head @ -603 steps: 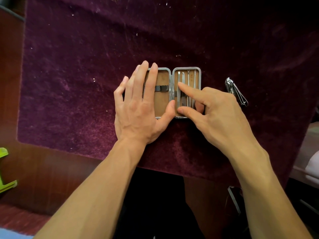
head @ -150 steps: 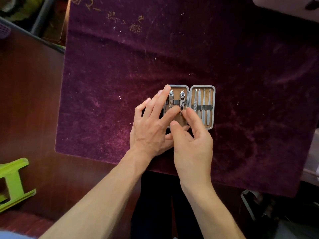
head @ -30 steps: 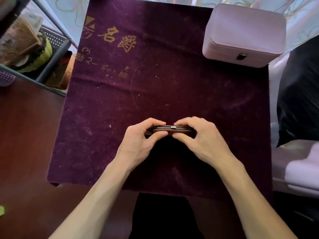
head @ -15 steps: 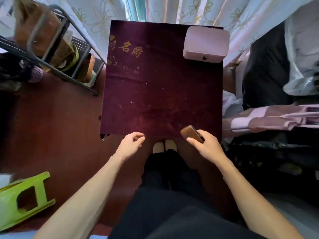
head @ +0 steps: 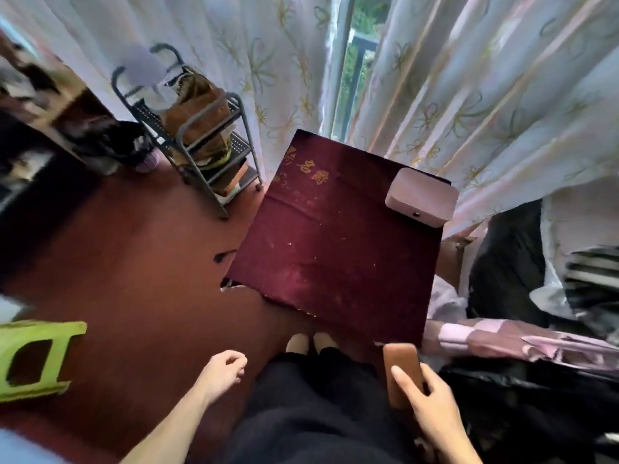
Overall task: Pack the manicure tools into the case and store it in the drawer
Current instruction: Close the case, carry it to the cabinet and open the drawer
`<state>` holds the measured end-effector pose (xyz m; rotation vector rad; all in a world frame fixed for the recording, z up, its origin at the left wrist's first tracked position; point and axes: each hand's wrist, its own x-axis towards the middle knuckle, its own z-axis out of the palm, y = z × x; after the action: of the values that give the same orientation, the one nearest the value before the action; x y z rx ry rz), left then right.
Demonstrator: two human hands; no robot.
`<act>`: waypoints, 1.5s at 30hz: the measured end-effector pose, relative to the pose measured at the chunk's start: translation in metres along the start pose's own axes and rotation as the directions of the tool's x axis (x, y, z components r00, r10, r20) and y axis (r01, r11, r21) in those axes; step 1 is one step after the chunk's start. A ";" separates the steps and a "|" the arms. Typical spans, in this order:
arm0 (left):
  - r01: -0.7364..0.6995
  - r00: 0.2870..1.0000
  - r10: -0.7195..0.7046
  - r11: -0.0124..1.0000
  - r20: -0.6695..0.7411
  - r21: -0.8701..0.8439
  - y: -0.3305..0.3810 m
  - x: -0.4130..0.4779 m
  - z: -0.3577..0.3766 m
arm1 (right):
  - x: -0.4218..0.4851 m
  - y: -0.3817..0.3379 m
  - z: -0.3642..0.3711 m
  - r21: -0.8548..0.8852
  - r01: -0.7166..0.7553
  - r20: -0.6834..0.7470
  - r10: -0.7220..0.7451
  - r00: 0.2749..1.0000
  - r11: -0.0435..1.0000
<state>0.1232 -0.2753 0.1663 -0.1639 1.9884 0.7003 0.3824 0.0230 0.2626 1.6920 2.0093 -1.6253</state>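
Note:
The brown manicure case (head: 400,363) is closed and sits in my right hand (head: 432,406), held below the near right corner of the table. Fingers wrap its right edge. My left hand (head: 222,368) hangs free at the lower left, off the table, fingers loosely curled with nothing in them. The small table (head: 335,262) is covered by a dark purple velvet cloth with gold lettering. No drawer shows in this view.
A pink box (head: 420,197) sits on the table's far right corner. A grey metal rack (head: 201,142) stands left of the table. A green stool (head: 33,360) is on the red floor at left. Curtains hang behind; bedding lies at right.
The view has pulled back and up from the table. My right hand has lowered the closed case off the table edge; my left hand has left the table edge and dropped.

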 end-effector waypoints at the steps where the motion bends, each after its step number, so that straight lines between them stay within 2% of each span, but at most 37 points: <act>1: -0.023 1.000 0.022 0.998 -0.018 -0.050 0.006 -0.006 0.002 | 0.005 -0.010 0.000 -0.025 0.024 0.042 -0.023 0.999 0.999; 4: -0.078 0.993 0.064 0.984 -0.095 -0.160 0.017 -0.023 0.003 | 0.029 -0.035 0.004 -0.073 0.098 0.163 -0.085 0.983 0.993; 6: -0.083 0.984 0.040 0.965 -0.172 -0.250 0.011 -0.040 0.005 | 0.045 -0.053 0.011 -0.105 0.151 0.251 -0.121 0.960 0.983; 11: 0.009 0.945 -0.153 0.896 -0.290 -0.444 -0.031 -0.082 0.023 | 0.066 -0.089 0.049 -0.200 0.385 0.520 -0.236 0.821 0.901; 15: 0.145 0.901 -0.341 0.820 -0.270 -0.553 -0.083 -0.115 0.063 | 0.062 -0.106 0.078 -0.226 0.467 0.643 -0.229 0.731 0.855; 19: 0.263 0.822 -0.531 0.672 -0.203 -0.692 -0.130 -0.143 0.107 | 0.055 -0.122 0.114 -0.286 0.507 0.724 -0.163 0.670 0.813; 24: 0.300 0.761 -0.645 0.441 -0.066 -0.846 -0.176 -0.153 0.122 | 0.052 -0.152 0.182 -0.380 0.580 0.785 -0.082 0.615 0.720; 28: 0.268 0.726 -0.687 0.320 -0.028 -0.909 -0.208 -0.134 0.086 | 0.043 -0.178 0.244 -0.382 0.607 0.801 -0.078 0.594 0.697; 30: 0.236 0.727 -0.685 0.319 -0.051 -0.918 -0.213 -0.121 0.052 | 0.038 -0.192 0.265 -0.372 0.607 0.804 -0.083 0.589 0.702; 34: 0.157 0.780 -0.606 0.427 -0.153 -0.891 -0.204 -0.094 -0.042 | 0.032 -0.219 0.303 -0.361 0.607 0.807 -0.089 0.583 0.708; 40: -0.022 0.805 -0.507 0.494 -0.309 -0.869 -0.160 -0.048 -0.183 | 0.044 -0.268 0.371 -0.300 0.635 0.828 -0.137 0.544 0.712; 45: -0.025 0.799 -0.500 0.528 -0.334 -0.849 -0.134 -0.022 -0.254 | 0.066 -0.330 0.440 -0.271 0.655 0.847 -0.149 0.511 0.705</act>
<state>-0.0071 -0.5265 0.2189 -1.3608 1.8952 1.4916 -0.1265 -0.1943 0.2427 0.1416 2.1162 -1.2525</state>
